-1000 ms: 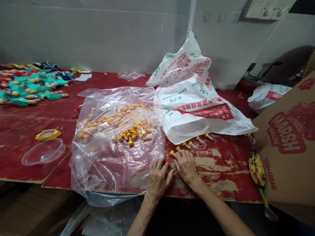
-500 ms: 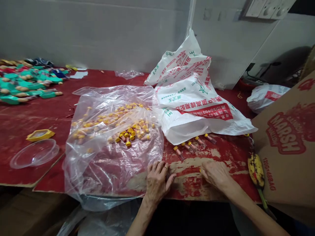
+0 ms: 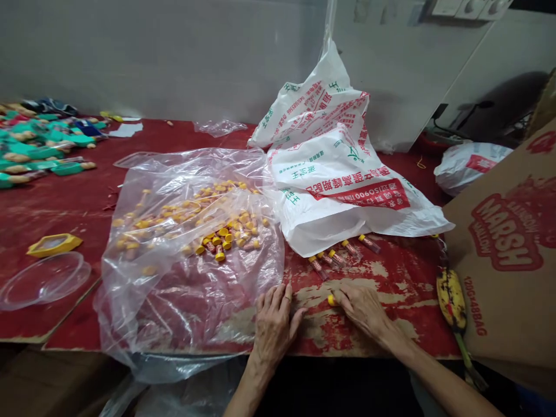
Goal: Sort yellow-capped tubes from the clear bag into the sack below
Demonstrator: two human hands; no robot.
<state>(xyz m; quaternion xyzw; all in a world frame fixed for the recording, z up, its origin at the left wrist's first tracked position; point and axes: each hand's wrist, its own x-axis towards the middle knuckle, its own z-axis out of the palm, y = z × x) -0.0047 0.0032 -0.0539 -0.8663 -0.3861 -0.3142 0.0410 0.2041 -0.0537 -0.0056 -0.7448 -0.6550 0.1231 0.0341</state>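
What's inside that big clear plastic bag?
Many small yellow-capped tubes show inside the clear plastic bag. Creases and glare blur some of them; anything beneath the top ones is covered.

Grey wall (image 3: 174,58) behind red tabletop (image 3: 52,208)

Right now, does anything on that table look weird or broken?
Yes. The speckled banana beside the marshmallow carton looks out of place near yellow-capped tubes, and its stem seems to poke past the edge of the red tabletop. That top is damaged too: its surface is worn into pale patches around the right hand.
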